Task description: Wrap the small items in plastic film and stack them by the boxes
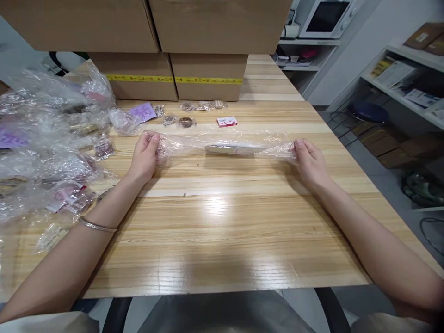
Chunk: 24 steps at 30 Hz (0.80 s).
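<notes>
A clear plastic bag (pixel 187 144) is stretched sideways between my two hands, just above the wooden table. My left hand (pixel 145 152) is closed on its left end, fingers pinched on the film. The opposite end is gripped in my right hand (pixel 310 157), thumb toward the camera. Inside the film lies a flat, thin, greyish-white item (pixel 236 149), seen nearly edge-on; its kind cannot be made out. Beyond the bag, a small red and white box (pixel 227 121) rests on the table.
Many clear plastic packets (pixel 52 138) are heaped along the left side. Small round wrapped items (pixel 187 122) and a purple card (pixel 143 112) lie farther back. Stacked cardboard boxes (pixel 208 74) stand at the table's (pixel 222 240) rear. Shelves (pixel 412 97) stand at right.
</notes>
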Available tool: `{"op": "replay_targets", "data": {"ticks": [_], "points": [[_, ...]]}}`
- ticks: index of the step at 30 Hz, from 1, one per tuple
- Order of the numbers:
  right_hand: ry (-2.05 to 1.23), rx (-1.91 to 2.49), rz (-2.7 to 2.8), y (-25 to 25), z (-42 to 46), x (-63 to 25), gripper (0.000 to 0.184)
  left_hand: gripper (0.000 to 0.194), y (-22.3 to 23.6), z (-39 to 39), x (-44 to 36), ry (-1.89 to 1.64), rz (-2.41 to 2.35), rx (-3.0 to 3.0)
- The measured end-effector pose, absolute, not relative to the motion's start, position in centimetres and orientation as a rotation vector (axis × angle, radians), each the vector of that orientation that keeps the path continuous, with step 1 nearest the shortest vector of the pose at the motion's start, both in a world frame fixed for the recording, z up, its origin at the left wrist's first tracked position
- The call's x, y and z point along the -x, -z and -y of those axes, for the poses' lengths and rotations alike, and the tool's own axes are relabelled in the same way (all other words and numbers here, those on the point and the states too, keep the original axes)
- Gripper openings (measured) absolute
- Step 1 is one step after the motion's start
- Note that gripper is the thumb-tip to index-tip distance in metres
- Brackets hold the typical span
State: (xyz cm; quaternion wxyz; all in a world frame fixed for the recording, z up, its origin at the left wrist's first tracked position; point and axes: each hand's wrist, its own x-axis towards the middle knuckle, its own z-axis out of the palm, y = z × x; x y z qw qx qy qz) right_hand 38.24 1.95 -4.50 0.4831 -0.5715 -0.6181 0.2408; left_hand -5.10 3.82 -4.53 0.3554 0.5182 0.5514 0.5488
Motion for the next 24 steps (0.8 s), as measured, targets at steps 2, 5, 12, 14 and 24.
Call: {"op": "replay_targets", "data": {"ticks": [2, 5, 12, 14, 24], "points": [[-0.57, 1.381, 1.51, 4.3, -1.9, -38.1, 0.045, 0.041, 4.3, -3.8, 5.2, -1.48, -1.412, -1.346], [-0.525, 1.395, 1.52, 3.9, -1.8, -38.0, 0.046, 0.038, 3.9, -4.0, 5.3, -1.544, -1.391, -1.409], [-0.55, 1.486, 1.458, 3.1, -1.2, -37.4, 0.046, 0.031, 3.1, -4.4, 5.7, -1.528, -1.357, -1.4], [-0.573, 1.522, 1.437, 2.8, -1.0, -37.1, 0.047, 0.031, 2.8, -4.5, 5.8, -1.514, -1.368, -1.391], [-0.678, 1.582, 1.346, 2.0, -0.4, -37.3, 0.048, 0.023, 0.0, -3.6, 5.7, -1.373, -1.488, -1.399]]}}
